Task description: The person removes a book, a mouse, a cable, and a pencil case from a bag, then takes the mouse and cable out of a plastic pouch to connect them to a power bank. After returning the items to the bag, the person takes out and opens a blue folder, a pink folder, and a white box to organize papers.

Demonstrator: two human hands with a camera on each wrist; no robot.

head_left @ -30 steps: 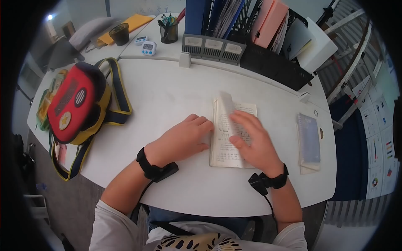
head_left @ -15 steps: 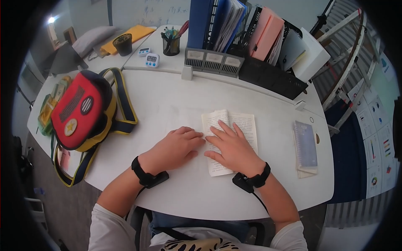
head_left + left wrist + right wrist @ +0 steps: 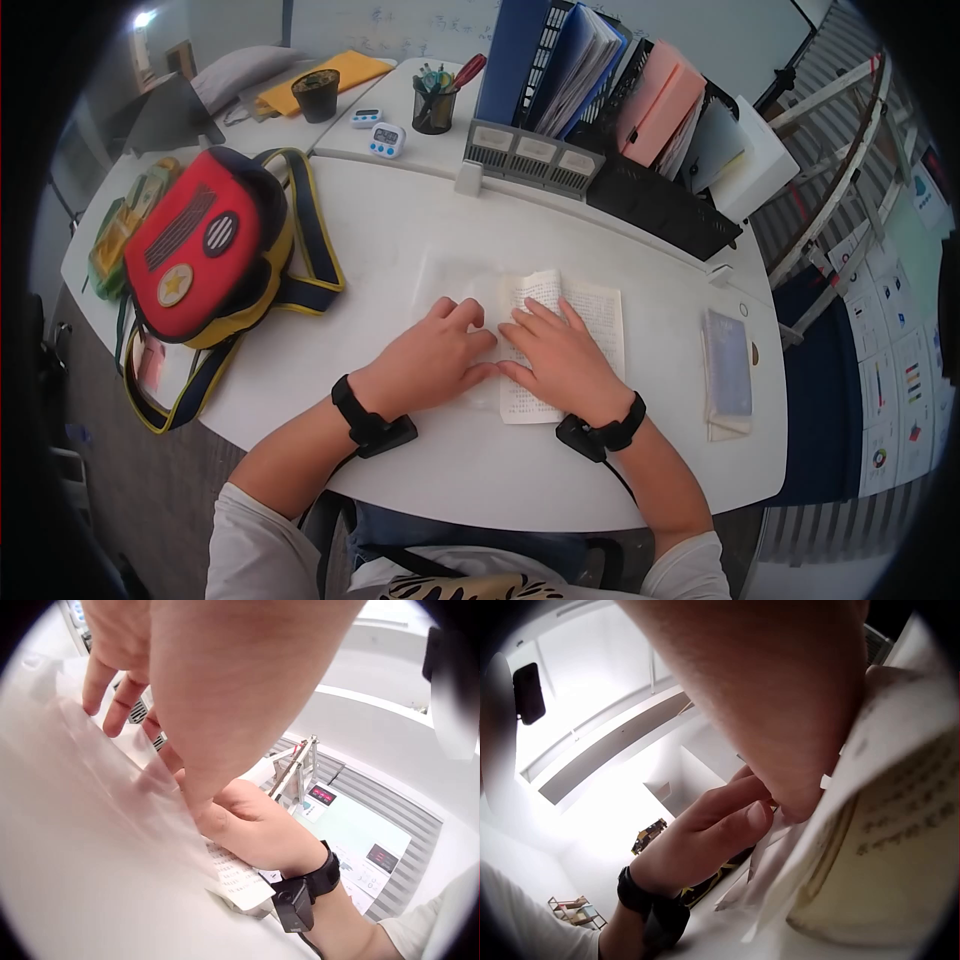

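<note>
A small book (image 3: 595,310) with printed pages lies open on the white desk. My right hand (image 3: 565,365) rests spread on its left-hand page, fingers nearly straight and pointing away from me. A clear plastic book cover (image 3: 440,275) extends leftward from the book's left edge, and it shows as a raised, see-through sheet (image 3: 112,787) in the left wrist view. My left hand (image 3: 425,350) pinches this cover beside the book, its fingers bent and its thumb close to the right thumb. The right wrist view has the left thumb (image 3: 754,817) right at the film.
A red and blue bag (image 3: 195,245) with straps lies at the left. At the right is a bluish spiral notebook (image 3: 727,360). Along the back stand a pen cup (image 3: 433,108), a white timer (image 3: 386,140), and a file rack (image 3: 535,160) with folders.
The right hand has come down from turning a page and lies flat on the book. The clear cover now shows spread out to the left, under the left hand.
</note>
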